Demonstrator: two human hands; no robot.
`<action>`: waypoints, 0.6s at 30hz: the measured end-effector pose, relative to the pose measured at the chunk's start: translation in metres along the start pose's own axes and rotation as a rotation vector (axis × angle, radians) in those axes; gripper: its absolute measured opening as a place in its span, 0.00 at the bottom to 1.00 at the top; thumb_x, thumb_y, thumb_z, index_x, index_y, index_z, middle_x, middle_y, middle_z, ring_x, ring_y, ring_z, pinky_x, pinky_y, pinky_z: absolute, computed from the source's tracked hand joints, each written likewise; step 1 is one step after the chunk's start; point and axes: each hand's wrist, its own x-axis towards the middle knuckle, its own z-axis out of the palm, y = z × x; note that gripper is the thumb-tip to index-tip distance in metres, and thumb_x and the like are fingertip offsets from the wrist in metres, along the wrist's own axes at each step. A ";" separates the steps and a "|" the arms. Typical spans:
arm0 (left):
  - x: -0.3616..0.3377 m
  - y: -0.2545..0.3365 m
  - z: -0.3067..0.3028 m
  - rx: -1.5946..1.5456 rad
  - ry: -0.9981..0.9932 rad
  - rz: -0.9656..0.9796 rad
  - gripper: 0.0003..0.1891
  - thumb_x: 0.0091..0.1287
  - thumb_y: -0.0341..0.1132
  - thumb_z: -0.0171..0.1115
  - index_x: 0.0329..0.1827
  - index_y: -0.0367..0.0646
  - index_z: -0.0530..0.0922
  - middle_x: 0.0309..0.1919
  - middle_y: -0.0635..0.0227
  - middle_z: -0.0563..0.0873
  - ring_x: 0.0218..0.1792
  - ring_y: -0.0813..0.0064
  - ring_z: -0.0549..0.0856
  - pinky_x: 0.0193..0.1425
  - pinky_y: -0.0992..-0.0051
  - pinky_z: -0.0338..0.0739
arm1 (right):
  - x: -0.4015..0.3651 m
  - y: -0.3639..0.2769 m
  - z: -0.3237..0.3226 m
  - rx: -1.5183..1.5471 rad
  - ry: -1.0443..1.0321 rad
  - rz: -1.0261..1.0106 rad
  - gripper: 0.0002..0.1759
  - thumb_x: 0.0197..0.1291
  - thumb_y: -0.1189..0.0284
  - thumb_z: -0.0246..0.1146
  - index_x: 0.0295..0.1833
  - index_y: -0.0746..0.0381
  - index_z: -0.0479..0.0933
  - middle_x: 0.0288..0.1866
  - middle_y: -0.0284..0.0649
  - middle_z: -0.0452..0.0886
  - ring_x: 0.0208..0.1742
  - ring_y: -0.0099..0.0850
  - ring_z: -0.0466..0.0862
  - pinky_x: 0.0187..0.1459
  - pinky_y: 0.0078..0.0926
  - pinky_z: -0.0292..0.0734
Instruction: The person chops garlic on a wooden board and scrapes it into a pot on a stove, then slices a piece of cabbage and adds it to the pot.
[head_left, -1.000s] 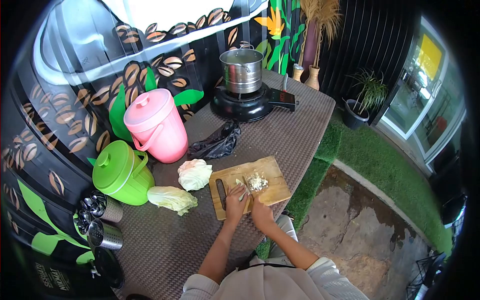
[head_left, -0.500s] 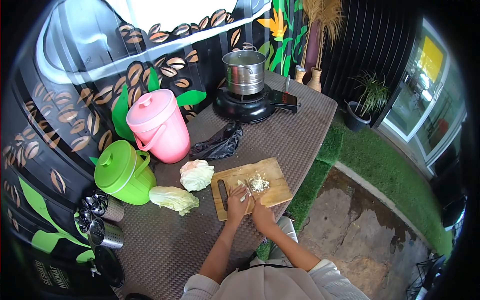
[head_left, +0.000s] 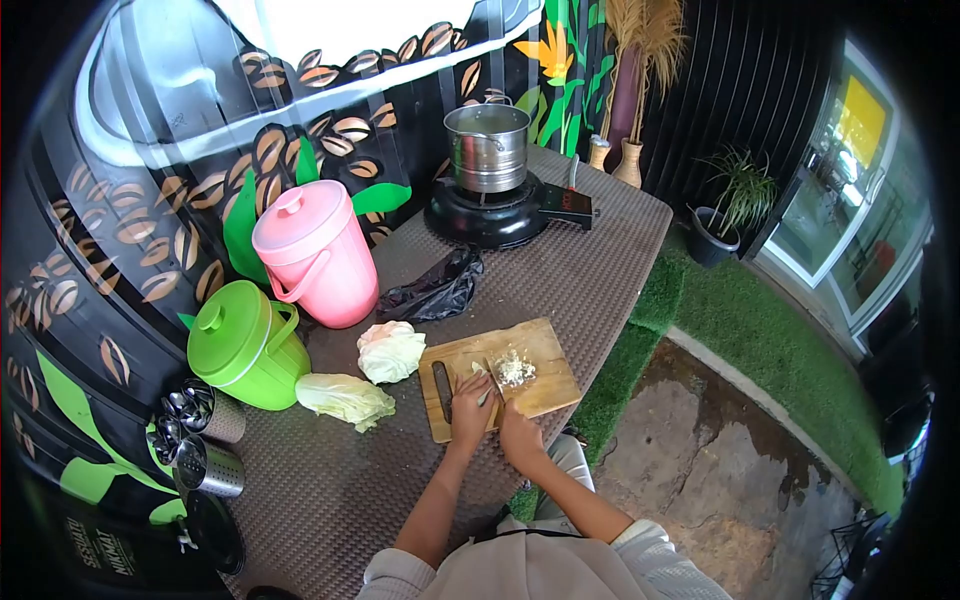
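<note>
A wooden cutting board [head_left: 550,380] lies near the front edge of the table. On it is a small pile of finely chopped pale pieces [head_left: 514,369]. My left hand [head_left: 470,405] is closed over a pale piece of food on the board's left half. Just right of it, my right hand [head_left: 519,436] grips a knife, whose blade [head_left: 493,376] lies between the left fingers and the pile. Behind the board's left corner are a round cabbage [head_left: 391,351] and a longer leafy cabbage [head_left: 345,400].
A pot [head_left: 488,150] sits on a black portable stove [head_left: 490,218] at the back. A black plastic bag [head_left: 437,287], a pink container [head_left: 318,260] and a green container [head_left: 252,348] stand left of centre. Metal utensil holders [head_left: 212,466] are at far left.
The view has shifted slightly. Both hands remain at the board in nearly the same pose, with the knife beside the left fingers.
</note>
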 end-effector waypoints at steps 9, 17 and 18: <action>0.002 0.002 -0.001 -0.001 0.010 0.018 0.12 0.61 0.28 0.64 0.46 0.33 0.84 0.50 0.55 0.85 0.61 0.60 0.78 0.75 0.55 0.56 | 0.002 -0.001 0.015 0.005 0.064 0.001 0.10 0.63 0.73 0.52 0.46 0.68 0.65 0.28 0.55 0.82 0.32 0.50 0.86 0.32 0.46 0.82; 0.001 0.010 -0.005 -0.048 0.024 -0.032 0.12 0.60 0.25 0.63 0.47 0.33 0.84 0.49 0.55 0.85 0.58 0.60 0.80 0.63 0.68 0.73 | 0.003 0.002 0.009 0.001 0.003 0.014 0.10 0.63 0.73 0.53 0.46 0.67 0.66 0.28 0.52 0.83 0.31 0.45 0.87 0.32 0.40 0.84; 0.000 0.009 -0.004 -0.051 0.024 -0.032 0.12 0.60 0.25 0.63 0.47 0.33 0.84 0.49 0.55 0.85 0.58 0.60 0.80 0.63 0.68 0.73 | 0.001 0.000 0.013 0.031 0.026 0.073 0.10 0.63 0.73 0.52 0.47 0.66 0.66 0.28 0.52 0.83 0.32 0.45 0.87 0.32 0.40 0.84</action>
